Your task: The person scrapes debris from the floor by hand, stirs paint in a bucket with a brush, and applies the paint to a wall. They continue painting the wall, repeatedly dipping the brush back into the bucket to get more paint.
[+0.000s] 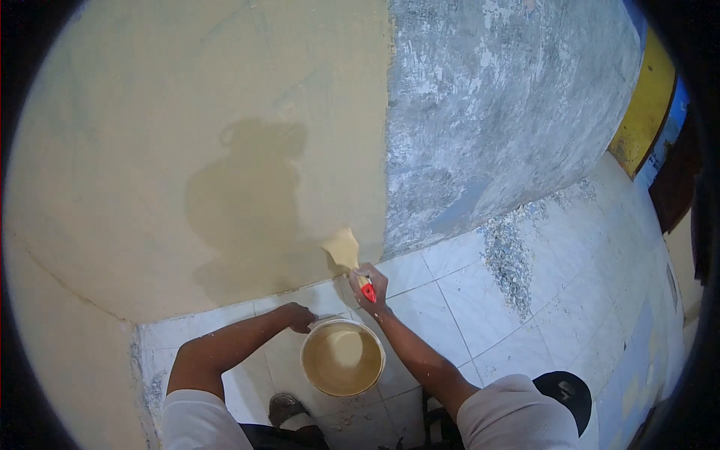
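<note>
From my remote feed I look down on a round plastic bucket [322, 377] in front of the wall, between the two forearms. Its inside is coated tan, and a paler patch of cream paint [346, 349] shows within; I cannot judge its depth. The left hand [301, 318] has its fingers curled at the bucket's upper-left edge, though I cannot tell whether around the rim or a handle. The right hand [369, 285] grasps a flat paintbrush [367, 290] by its red-ended handle, beyond the bucket, the cream-covered bristles pointing up by the wall's beige section [112, 165]; contact is unclear to me. Right of that, the wall's scraped grey section [502, 105] stands above paint flakes [508, 261] scattered on white floor tiles [450, 296].
</note>
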`<state>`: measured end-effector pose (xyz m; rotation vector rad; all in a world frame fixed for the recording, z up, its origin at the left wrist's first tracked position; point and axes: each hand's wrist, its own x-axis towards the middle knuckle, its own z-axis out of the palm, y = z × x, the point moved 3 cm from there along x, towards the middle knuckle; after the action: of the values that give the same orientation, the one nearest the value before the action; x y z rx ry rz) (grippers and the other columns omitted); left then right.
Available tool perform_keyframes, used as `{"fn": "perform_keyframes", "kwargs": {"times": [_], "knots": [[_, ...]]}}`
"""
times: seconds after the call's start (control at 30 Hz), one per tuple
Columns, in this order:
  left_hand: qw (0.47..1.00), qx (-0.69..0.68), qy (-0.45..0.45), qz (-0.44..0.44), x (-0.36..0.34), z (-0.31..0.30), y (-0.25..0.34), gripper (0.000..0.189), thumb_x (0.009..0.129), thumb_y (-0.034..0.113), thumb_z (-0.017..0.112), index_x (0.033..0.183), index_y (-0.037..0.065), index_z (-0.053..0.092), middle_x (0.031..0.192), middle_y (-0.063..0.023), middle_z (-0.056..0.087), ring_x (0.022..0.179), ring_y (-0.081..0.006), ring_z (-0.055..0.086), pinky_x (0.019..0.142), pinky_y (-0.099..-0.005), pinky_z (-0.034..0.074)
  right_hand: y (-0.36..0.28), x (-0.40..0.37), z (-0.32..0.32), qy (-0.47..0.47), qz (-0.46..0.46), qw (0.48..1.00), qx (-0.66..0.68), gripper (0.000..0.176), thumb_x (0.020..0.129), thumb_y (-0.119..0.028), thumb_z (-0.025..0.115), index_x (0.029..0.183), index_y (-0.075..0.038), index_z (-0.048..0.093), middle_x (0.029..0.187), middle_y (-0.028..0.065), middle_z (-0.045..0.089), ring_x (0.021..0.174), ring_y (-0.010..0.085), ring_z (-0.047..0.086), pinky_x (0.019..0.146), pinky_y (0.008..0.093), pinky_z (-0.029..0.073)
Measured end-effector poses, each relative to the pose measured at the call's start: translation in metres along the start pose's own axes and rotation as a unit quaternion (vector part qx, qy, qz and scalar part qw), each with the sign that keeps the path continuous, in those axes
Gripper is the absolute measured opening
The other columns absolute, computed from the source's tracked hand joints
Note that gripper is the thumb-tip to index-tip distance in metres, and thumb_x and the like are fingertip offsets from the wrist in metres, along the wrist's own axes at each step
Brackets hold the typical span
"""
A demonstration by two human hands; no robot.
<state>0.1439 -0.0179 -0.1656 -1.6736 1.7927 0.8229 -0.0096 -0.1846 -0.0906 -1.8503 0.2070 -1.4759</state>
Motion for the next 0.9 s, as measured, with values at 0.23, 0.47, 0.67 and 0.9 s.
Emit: {"fn": "perform_keyframes", "kwargs": {"times": [0.23, 0.47, 0.67, 0.9], "knots": [[0.999, -0.014, 0.007, 0.038, 0.019, 0.008, 0.0, 0.042, 0.088, 0.041, 0.061, 0.122, 0.017, 0.06, 0.113, -0.012, 0.068, 0.108, -0.0324, 0.063, 0.091, -0.0475, 0.05, 0.018, -0.064, -0.014, 0.042, 0.26, 0.963, 0.049, 0.017, 0.089, -0.008, 0.065, 0.08, -0.003, 0.051, 0.062, 0.0043, 0.062, 0.051, 0.009, 0.058, 0.049, 0.0245, 0.046], [0.997, -0.029, 0.01, 0.067, 0.008, -0.01, 0.019, 0.035, 0.091, 0.031, 0.059, 0.12, 0.012, 0.058, 0.115, -0.0148, 0.066, 0.108, -0.0349, 0.063, 0.089, -0.0487, 0.05, -0.056, 0.054, 0.016, 0.082, 0.209, 0.963, 0.151, 0.017, 0.092, -0.01, 0.064, 0.082, -0.005, 0.051, 0.065, 0.0047, 0.064, 0.053, 0.0076, 0.059, 0.046, 0.0232, 0.045], [0.999, -0.008, -0.007, 0.034, 0.008, -0.006, 0.012, 0.037, 0.087, 0.035, 0.062, 0.12, 0.019, 0.06, 0.114, -0.0126, 0.067, 0.108, -0.0336, 0.063, 0.091, -0.0485, 0.05, -0.173, 0.206, 0.025, 0.125, 0.066, 0.955, 0.259, 0.017, 0.093, -0.014, 0.063, 0.087, -0.004, 0.052, 0.068, 0.0059, 0.064, 0.053, 0.0086, 0.06, 0.044, 0.0246, 0.045], [0.998, -0.013, 0.014, 0.058, 0.009, 0.0, 0.008, 0.035, 0.087, 0.033, 0.06, 0.119, 0.018, 0.061, 0.114, -0.0127, 0.067, 0.107, -0.0338, 0.063, 0.089, -0.0486, 0.051, -0.267, 0.365, 0.048, 0.155, -0.192, 0.92, 0.304, 0.018, 0.09, -0.012, 0.063, 0.083, -0.005, 0.048, 0.07, 0.0053, 0.052, 0.06, 0.0142, 0.055, 0.053, 0.0308, 0.046]]}}
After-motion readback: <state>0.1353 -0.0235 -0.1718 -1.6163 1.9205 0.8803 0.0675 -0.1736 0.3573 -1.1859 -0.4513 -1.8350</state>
